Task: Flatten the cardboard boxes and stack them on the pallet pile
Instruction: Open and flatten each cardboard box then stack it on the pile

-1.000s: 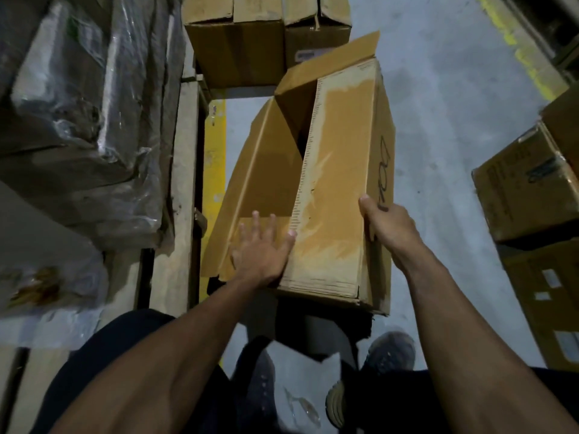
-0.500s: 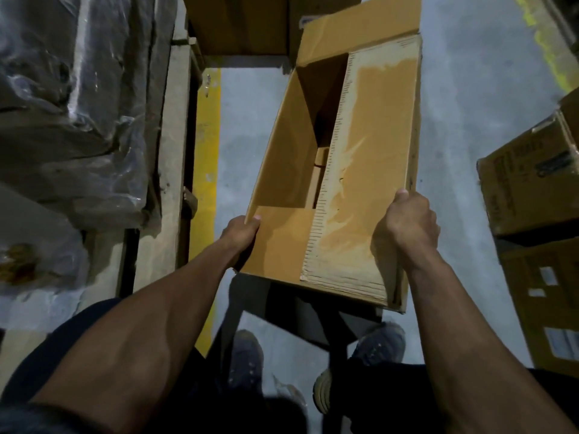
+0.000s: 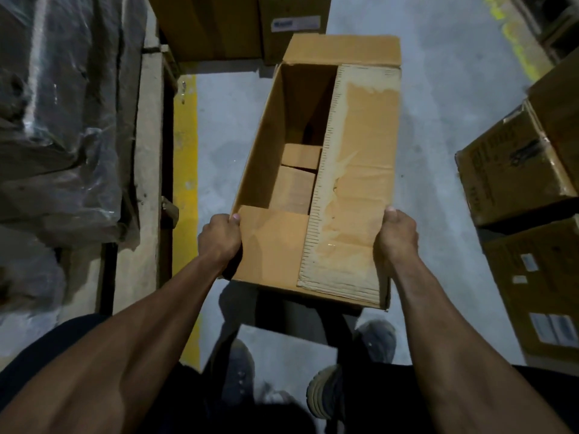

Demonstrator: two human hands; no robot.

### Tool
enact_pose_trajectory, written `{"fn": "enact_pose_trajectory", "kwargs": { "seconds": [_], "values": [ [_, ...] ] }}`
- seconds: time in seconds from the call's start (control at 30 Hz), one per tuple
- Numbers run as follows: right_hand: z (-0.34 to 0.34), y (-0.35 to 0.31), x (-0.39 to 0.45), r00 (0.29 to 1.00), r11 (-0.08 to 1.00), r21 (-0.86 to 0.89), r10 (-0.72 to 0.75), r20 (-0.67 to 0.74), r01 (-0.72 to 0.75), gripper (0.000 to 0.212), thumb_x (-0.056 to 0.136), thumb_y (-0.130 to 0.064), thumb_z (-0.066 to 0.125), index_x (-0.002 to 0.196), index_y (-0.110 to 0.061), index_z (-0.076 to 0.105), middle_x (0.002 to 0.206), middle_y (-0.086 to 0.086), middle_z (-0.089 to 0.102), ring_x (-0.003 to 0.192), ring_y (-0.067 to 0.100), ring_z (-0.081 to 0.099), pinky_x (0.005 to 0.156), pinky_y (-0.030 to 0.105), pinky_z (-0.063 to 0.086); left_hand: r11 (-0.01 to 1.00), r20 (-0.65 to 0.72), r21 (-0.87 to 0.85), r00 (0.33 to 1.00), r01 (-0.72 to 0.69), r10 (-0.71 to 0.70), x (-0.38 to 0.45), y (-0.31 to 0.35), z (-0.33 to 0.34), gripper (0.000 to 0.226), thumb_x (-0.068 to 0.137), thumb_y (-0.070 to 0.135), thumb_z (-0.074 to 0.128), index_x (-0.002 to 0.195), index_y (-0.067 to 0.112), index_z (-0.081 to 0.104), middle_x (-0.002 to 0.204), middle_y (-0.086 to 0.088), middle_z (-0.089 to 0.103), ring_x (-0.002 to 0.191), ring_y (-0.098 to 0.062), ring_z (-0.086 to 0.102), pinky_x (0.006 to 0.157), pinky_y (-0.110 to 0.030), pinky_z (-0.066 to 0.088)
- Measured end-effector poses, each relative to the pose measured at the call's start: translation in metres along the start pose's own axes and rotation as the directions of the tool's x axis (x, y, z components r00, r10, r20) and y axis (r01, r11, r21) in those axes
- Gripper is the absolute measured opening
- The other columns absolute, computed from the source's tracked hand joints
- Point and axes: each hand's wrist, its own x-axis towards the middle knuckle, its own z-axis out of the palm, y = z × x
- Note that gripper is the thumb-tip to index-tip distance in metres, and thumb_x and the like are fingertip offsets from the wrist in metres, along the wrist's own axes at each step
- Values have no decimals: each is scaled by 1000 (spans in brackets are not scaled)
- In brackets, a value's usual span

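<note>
A long brown cardboard box hangs in front of me above the grey floor, its open face toward me. Its right flap is folded across, with a torn pale tape strip down it. A small near flap covers the left corner, and folded flaps show deep inside. My left hand grips the box's near left edge, thumb on the small flap. My right hand grips the near right edge, thumb on top and fingers hidden behind the side.
A wooden pallet on the left carries plastic-wrapped goods. A yellow floor line runs beside it. Closed cartons stand ahead and at the right. My shoes are below the box.
My left hand slid from lying flat on the inner flap to gripping the left edge. The box swung upright and squared up in front of me, rising closer, with both hands clamped on its sides.
</note>
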Motion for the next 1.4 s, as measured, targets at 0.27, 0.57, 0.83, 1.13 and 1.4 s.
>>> {"fn": "enact_pose_trajectory", "kwargs": {
  "seconds": [0.27,0.57,0.83,1.13,1.4],
  "values": [
    [56,-5,-3,968,985,-46,-154,196,166,47,109,-38,26,136,-15,57,132,14,61,119,36,55,100,43,45,989,-85,68,989,129,-123,-10,-28,-20,54,108,39,23,124,-3,54,127,-29,56,116,-45,53,95,-46,40],
    [79,-15,-16,957,853,-435,-280,82,287,56,105,-41,38,152,-13,26,158,14,30,142,35,32,115,49,29,993,-117,-18,986,118,-119,5,-39,-10,62,106,49,26,115,0,63,117,-25,63,107,-42,58,85,-43,43],
    [111,-46,-33,420,42,-497,-598,682,867,58,107,-44,23,158,-16,21,168,8,5,155,25,-7,122,42,-8,995,-114,-28,989,92,-95,7,-41,-8,60,106,49,27,107,1,63,109,-23,65,100,-40,60,78,-39,41],
    [49,-83,-21,165,-315,-401,-572,803,860,56,104,-50,24,126,-16,63,150,16,44,150,31,24,123,43,4,990,-119,-120,989,73,-87,0,-36,-12,63,105,51,21,117,3,60,114,-24,63,106,-42,57,86,-45,41],
    [-34,-98,-21,189,-338,-559,-706,683,758,40,83,-42,46,89,-12,73,107,13,64,123,34,54,111,47,39,948,-65,-275,980,162,-187,-6,-26,-20,56,106,47,24,120,10,64,119,-20,62,108,-39,55,91,-44,41]
  ]
}}
